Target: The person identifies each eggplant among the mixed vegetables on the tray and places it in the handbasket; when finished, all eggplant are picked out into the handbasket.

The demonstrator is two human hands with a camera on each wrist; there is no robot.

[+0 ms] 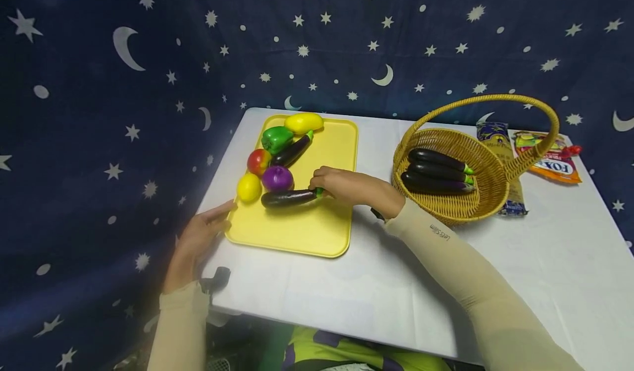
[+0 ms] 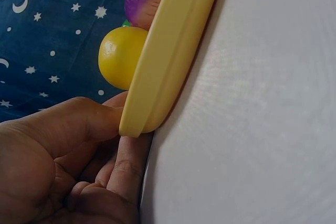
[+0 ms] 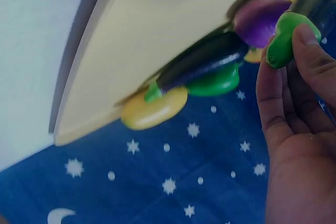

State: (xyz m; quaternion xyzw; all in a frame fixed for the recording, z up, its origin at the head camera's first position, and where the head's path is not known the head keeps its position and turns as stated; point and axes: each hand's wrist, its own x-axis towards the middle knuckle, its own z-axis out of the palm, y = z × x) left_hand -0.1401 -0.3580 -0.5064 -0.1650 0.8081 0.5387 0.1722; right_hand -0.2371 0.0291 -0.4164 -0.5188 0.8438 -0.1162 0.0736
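Observation:
My right hand [image 1: 349,186] pinches an eggplant [image 1: 287,198] by its green stem end, low over the yellow tray [image 1: 287,233]; the right wrist view shows thumb and fingers on the green cap [image 3: 283,40]. My left hand [image 1: 198,238] grips the tray's near left corner, thumb at the rim and a finger beneath it in the left wrist view. Along the tray's left side lie a lemon [image 1: 249,187], a round purple vegetable [image 1: 278,179], a red and yellow mango-like fruit [image 1: 258,162], a green bell pepper [image 1: 277,139], a second eggplant [image 1: 291,151] and a long yellow fruit [image 1: 304,123].
Right of the tray stands a wicker basket [image 1: 487,153] with a tall arched handle, holding three eggplants [image 1: 438,171]. Behind it lie a blue and gold packet [image 1: 515,195] and an orange food bag [image 1: 557,167]. A starry dark blue cloth [image 1: 337,46] hangs behind the white table [image 1: 376,299].

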